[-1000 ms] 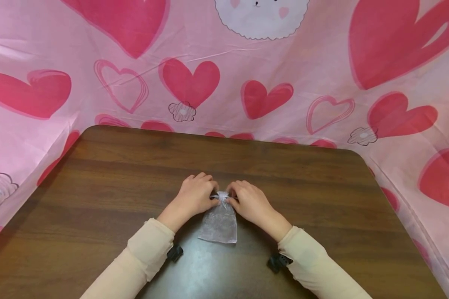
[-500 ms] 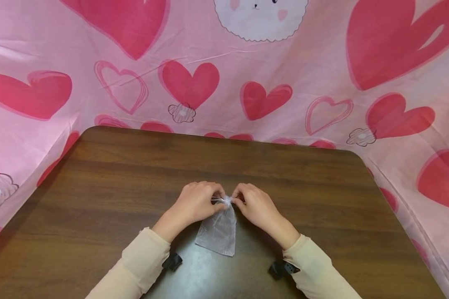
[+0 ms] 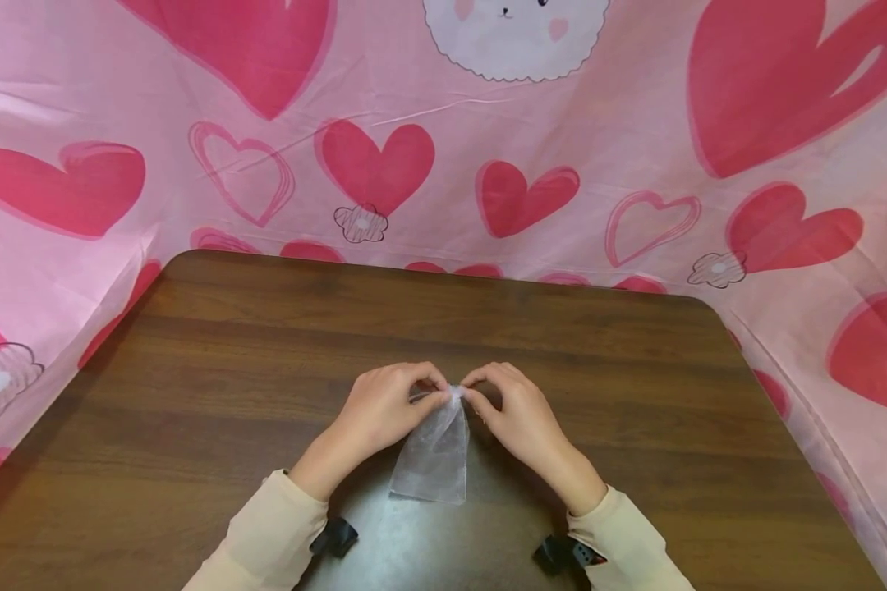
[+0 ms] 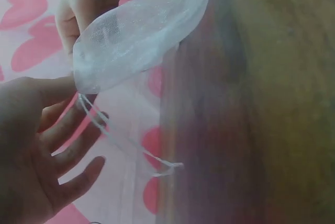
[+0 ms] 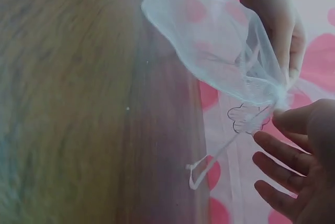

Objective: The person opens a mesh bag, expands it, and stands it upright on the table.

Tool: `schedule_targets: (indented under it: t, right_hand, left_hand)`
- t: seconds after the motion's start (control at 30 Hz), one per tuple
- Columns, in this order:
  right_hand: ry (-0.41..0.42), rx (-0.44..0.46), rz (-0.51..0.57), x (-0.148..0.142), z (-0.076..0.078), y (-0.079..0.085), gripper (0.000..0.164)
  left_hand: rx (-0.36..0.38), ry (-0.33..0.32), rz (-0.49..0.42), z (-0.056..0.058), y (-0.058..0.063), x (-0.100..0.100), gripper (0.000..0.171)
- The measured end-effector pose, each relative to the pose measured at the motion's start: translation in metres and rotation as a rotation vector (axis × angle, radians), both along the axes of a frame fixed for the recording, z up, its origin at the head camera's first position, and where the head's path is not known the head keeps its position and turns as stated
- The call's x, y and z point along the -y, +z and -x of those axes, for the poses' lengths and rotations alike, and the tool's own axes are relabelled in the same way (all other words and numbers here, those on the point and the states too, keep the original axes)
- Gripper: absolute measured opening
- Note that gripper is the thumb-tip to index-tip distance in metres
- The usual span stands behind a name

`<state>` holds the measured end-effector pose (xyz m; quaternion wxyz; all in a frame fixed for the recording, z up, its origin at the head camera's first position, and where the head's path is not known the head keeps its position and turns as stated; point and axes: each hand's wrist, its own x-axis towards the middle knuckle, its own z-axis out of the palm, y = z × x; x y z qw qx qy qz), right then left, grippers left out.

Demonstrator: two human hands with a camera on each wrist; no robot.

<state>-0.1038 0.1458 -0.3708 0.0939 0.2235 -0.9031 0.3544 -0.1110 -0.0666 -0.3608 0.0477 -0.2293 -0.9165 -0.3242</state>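
A sheer white organza drawstring bag (image 3: 434, 461) hangs from its gathered neck between both hands, near the middle of the table. My left hand (image 3: 384, 406) pinches the neck between thumb and index finger from the left. From the right, my right hand (image 3: 521, 410) pinches the same gathered part. In the left wrist view a thin white drawstring (image 4: 123, 140) dangles in a loop with a knotted end below the fingers. Another drawstring loop (image 5: 222, 150) trails under the bag's neck in the right wrist view. The other fingers of each hand are spread loosely.
A brown wood-grain table (image 3: 266, 345) with rounded far corners lies under the hands. Behind and beside it hangs a pink cloth (image 3: 451, 98) printed with hearts. Black wrist-worn cameras (image 3: 334, 538) show under the cream sleeves (image 3: 266, 533).
Both hands have moved slightly toward the right with the bag's neck. The bag's lower end has swung and its neck looks more tightly bunched between the fingertips.
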Motion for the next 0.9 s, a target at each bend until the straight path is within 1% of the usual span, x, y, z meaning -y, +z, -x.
schedule_targets:
  t: [0.13,0.27,0.4,0.53,0.67,0.8,0.9]
  right_hand:
    - [0.019,0.037,0.097,-0.001,0.001,-0.003,0.012]
    - [0.029,0.128,0.243,0.002,-0.001,-0.003,0.01]
    - [-0.004,0.257,0.425,0.005,-0.004,0.001,0.011]
    - [-0.049,0.337,0.558,0.009,-0.008,0.005,0.015]
    - [-0.1,0.398,0.626,0.012,-0.011,0.009,0.016]
    - [-0.112,0.471,0.677,0.015,-0.014,0.012,0.018]
    - [-0.112,0.509,0.704,0.016,-0.014,0.013,0.015]
  left_hand:
    - [-0.034,0.005,-0.055,-0.001,-0.001,0.002,0.007]
    - [-0.06,0.01,-0.124,-0.002,-0.002,0.003,0.009]
    - [-0.078,0.022,-0.164,-0.003,0.0,0.003,0.01]
    - [-0.077,0.023,-0.194,-0.005,0.001,0.002,0.009]
    - [-0.079,0.024,-0.234,-0.006,0.003,0.001,0.009]
    - [-0.065,0.016,-0.282,-0.008,0.005,0.001,0.009]
    - [-0.039,0.009,-0.317,-0.009,0.006,0.002,0.009]
